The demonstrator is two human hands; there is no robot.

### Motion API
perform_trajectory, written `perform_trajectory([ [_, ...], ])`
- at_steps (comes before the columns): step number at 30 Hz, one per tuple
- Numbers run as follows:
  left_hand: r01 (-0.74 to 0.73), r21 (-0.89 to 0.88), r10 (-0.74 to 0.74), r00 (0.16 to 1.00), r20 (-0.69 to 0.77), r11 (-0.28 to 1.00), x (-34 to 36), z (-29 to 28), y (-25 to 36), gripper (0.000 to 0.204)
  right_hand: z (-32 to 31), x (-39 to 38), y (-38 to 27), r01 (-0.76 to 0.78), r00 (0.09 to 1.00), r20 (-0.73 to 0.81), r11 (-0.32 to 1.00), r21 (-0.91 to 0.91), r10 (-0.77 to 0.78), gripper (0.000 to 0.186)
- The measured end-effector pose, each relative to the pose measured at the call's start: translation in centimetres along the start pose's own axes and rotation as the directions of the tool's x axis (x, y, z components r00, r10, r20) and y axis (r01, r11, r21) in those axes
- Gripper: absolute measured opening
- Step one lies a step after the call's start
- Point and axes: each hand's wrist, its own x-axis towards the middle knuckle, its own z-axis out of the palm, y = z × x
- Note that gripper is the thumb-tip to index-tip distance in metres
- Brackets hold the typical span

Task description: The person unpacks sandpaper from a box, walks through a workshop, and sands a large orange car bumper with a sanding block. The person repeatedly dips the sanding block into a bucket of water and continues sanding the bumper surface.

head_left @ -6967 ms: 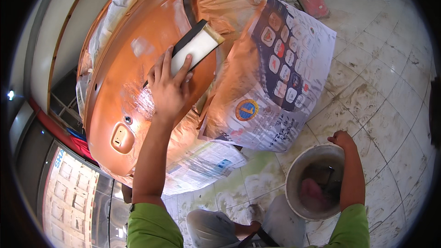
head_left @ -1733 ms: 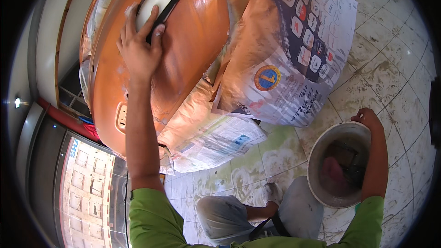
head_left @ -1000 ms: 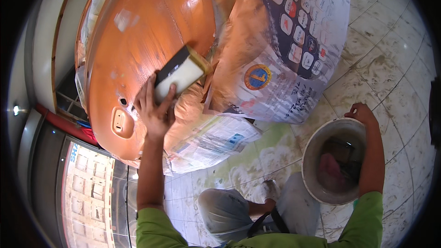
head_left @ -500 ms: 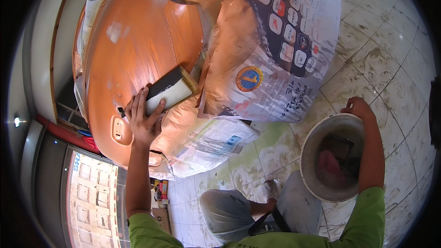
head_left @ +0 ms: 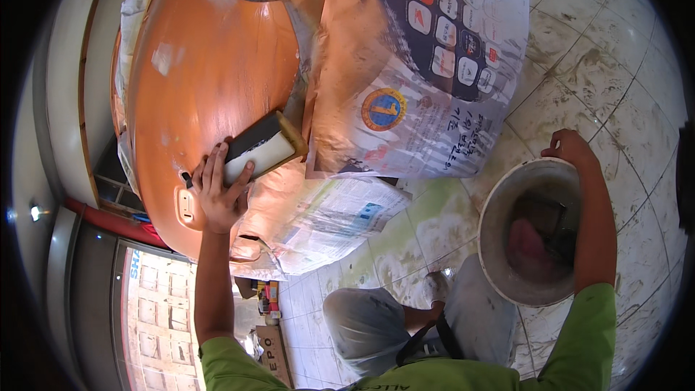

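Note:
My left hand (head_left: 218,187) is closed round a sanding block (head_left: 262,153), black and white with a tan face along its far edge. The block lies against the curved orange car body panel (head_left: 217,65), which has pale worn patches and a wet sheen. A small recessed oval (head_left: 188,206) in the panel sits just below my left hand. On the right, my right hand (head_left: 569,148) is curled at the far rim of a round, pale bucket (head_left: 494,235), its forearm along the bucket's right side. Inside the bucket are dark water, a pinkish cloth (head_left: 528,242) and dark objects I cannot make out.
A printed plastic sheet (head_left: 434,123) and newspaper (head_left: 340,221) mask the car beside the panel. My bent knees (head_left: 362,318) are below. The tiled floor (head_left: 579,51) is smeared with dirty residue. Boxes (head_left: 271,351) stand at lower left.
The view has shifted slightly, so the panel and sheet sit further left and up. My left hand still holds the block on the panel; my right hand remains at the bucket rim.

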Motion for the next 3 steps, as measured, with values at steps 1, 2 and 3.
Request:
perform_trajectory([
  [1, -0.030, -0.013, 0.030, 0.999, 0.012, 0.999, 1.4, 0.3, -0.8, 0.037, 0.3, 0.0, -0.2, -0.004, 1.000, 0.005, 1.000, -0.013, 0.004, 0.045],
  [2, -0.056, -0.030, 0.057, 0.998, 0.019, 0.998, 4.3, 0.2, -1.1, 0.038, 0.5, -0.1, -0.3, -0.012, 1.000, 0.008, 0.999, -0.032, 0.012, 0.045],
  [3, -0.049, -0.010, 0.049, 0.998, -0.033, 0.999, 8.5, 0.6, -1.6, 0.043, 0.5, 0.1, 0.1, -0.011, 1.000, 0.026, 0.999, -0.048, 0.012, 0.044],
])
